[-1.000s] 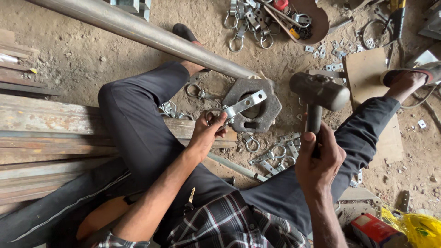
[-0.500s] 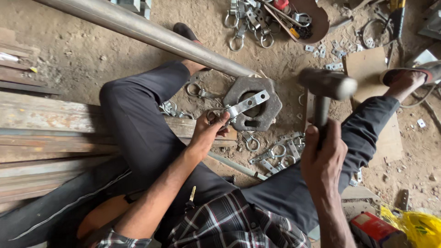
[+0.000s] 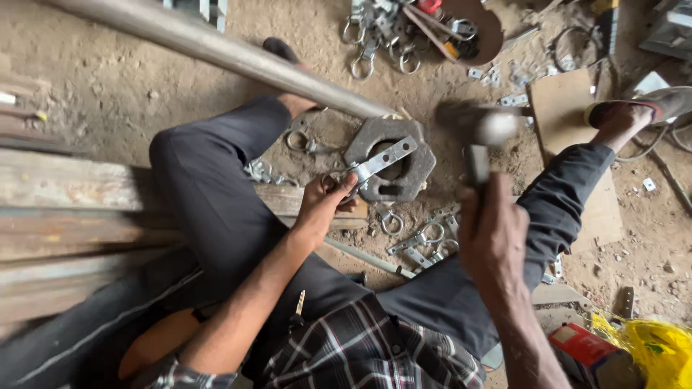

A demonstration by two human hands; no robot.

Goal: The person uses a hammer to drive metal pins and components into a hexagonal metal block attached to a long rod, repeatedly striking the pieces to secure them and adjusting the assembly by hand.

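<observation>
The left hand (image 3: 323,204) pinches the near end of a flat metal strap (image 3: 380,163), fingers and thumb closed on it. The strap lies across a thick grey block (image 3: 393,160), an eight-sided slab with a hole in the middle, which rests on the dirt between the person's legs. The strap's long axis runs on a diagonal: from the hand at lower left it points up and to the right, its far end reaching over the block's hole toward the upper right rim. It lies flat, its broad face up, and small holes show along it.

The right hand (image 3: 492,234) is clamped around the handle of a hammer (image 3: 481,133), well apart from the left hand and to the right of the block. The handle stands nearly straight away from the hand, toward the top of the view. The head sits crosswise, just right of the block's upper edge and blurred, so whether it touches anything cannot be told.

A long pipe (image 3: 216,47) slants from the upper left down to the block's top edge. Small ring clamps (image 3: 425,241) lie scattered on the ground below the block, between the two hands, and another heap of rings (image 3: 382,39) lies at the top. Wooden planks (image 3: 65,216) stack on the left, under the left leg (image 3: 209,194). The right leg (image 3: 555,194) stretches to the upper right, beside a sheet of cardboard (image 3: 559,108).
</observation>
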